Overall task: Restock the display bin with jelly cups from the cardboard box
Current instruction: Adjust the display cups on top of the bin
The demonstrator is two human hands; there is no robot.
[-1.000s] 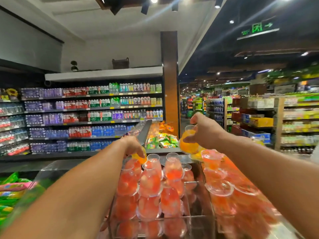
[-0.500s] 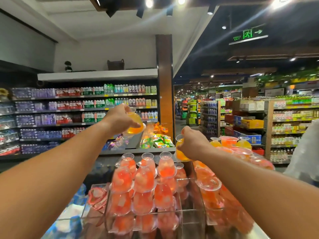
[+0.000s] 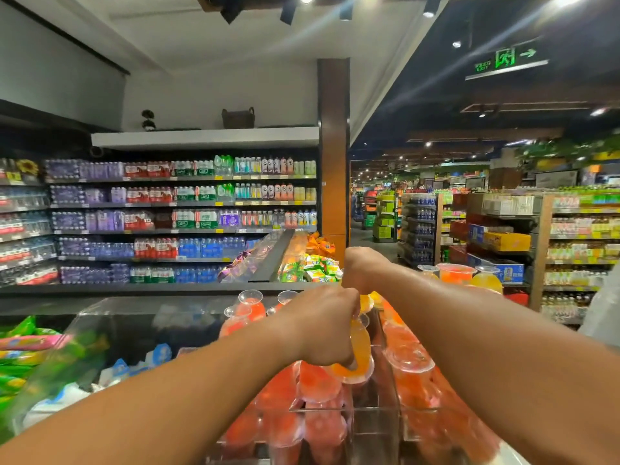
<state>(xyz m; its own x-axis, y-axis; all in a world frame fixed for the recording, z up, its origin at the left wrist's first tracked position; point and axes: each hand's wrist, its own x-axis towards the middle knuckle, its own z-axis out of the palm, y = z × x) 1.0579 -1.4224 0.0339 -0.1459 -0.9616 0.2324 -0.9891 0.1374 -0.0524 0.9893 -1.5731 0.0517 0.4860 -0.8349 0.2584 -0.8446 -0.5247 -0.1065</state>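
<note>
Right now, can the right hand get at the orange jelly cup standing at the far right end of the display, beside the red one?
Probably yes. The right hand is close to the orange jelly cup, with only open air between them, but whether its fingers are free is hidden.

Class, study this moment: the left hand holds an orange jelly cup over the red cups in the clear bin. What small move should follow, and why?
Probably lower and release it. The left hand grips the orange jelly cup right above the pile of red jelly cups in the clear plastic bin, so setting it down seems the natural next step.
</note>
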